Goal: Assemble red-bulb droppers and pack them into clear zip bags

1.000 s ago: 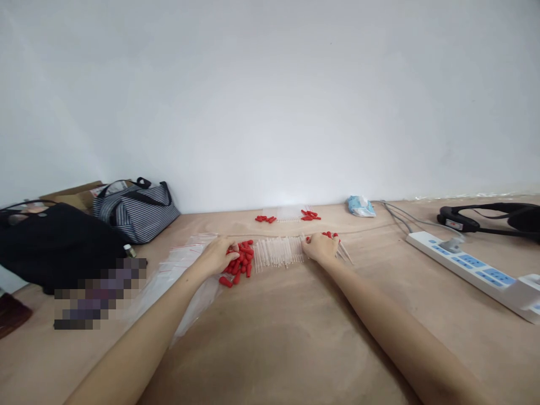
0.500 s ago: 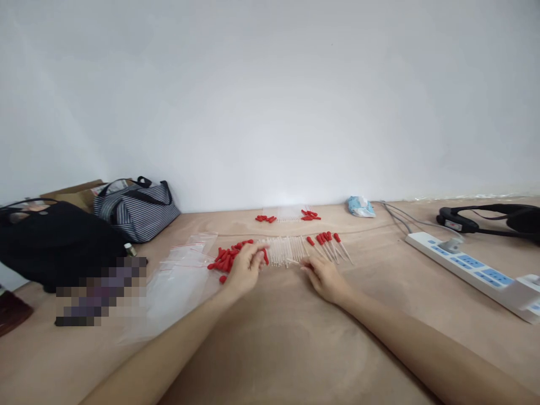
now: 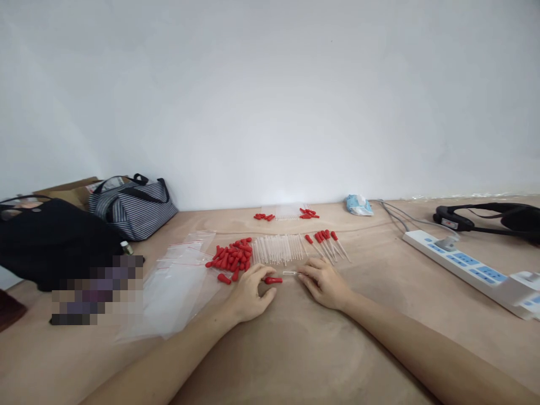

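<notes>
My left hand (image 3: pixel 253 293) is curled around a red rubber bulb (image 3: pixel 274 280), thumb and fingers on either side of it. Its narrow end points right. In my right hand (image 3: pixel 324 283) is a clear glass dropper tube (image 3: pixel 289 273), pinched by the fingertips, its end sticking out leftward close to the bulb. Bulb and tube are apart. A heap of red rubber bulbs (image 3: pixel 232 257) lies beyond my left hand. Beside it is a row of clear dropper tubes (image 3: pixel 278 249). Several droppers with red bulbs fitted (image 3: pixel 324 239) lie past my right hand.
Clear zip bags (image 3: pixel 172 287) lie at left, near a black bag (image 3: pixel 54 242) and a striped bag (image 3: pixel 135 208). By the wall are more bulbs (image 3: pixel 310 214) and a blue tissue pack (image 3: pixel 358 205). A power strip (image 3: pixel 464 267) and black headset (image 3: pixel 485 222) are at right.
My left hand has come back from the bulb heap towards me with one red bulb. My right hand has drawn a tube nearer, clear of the row, and the two are now close.
</notes>
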Demonstrator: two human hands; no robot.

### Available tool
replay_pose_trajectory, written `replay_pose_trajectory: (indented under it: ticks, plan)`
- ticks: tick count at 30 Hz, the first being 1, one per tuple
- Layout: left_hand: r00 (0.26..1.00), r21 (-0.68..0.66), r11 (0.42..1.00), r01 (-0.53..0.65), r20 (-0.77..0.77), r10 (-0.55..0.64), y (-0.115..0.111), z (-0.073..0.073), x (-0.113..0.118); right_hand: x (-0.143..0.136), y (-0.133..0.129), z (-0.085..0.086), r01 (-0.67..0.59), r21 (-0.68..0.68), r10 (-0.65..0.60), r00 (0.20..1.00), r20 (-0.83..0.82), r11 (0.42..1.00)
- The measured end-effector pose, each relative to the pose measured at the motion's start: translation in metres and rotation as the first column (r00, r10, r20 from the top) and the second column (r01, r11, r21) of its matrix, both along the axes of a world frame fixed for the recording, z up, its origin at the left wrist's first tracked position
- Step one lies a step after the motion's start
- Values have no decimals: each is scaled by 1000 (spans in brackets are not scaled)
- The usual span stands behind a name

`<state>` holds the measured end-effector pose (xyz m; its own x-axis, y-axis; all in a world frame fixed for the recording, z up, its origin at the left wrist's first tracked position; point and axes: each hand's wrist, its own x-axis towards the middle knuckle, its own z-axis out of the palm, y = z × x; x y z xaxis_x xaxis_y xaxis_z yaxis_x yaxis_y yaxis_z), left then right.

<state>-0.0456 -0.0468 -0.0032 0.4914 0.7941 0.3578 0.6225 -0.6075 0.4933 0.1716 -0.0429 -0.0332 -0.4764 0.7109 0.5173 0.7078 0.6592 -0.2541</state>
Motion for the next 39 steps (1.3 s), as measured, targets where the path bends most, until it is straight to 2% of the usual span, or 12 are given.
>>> replay_pose_trajectory:
  ticks: [9,13,19,26,31,39]
  plan:
    - [1000,14,1000,-20,-20,20,12,-8,9,-3,-4,5,18,5,-19,1000,12,1000]
    - [998,44,997,-62,-30,63,10,-6,8,-3,-4,5,2,16,-3,1000,9,1000]
    - [998,-4,999,-51,-33,51,8,-4,8,-3,-4,4,-23,38,24,999,-21,999]
    - [999,5,999,-37,-28,37,9,-6,7,-5,-7,7,42,78,-40,999,-18,996]
    - [1000,8,1000,-21,0,21,10,-7,7,-7,-9,8,-14,64,13,1000,21,998]
    - [999,-57,998,35,23,-33,9,-1,7,-7,-5,4,-107,16,108,993,-40,994]
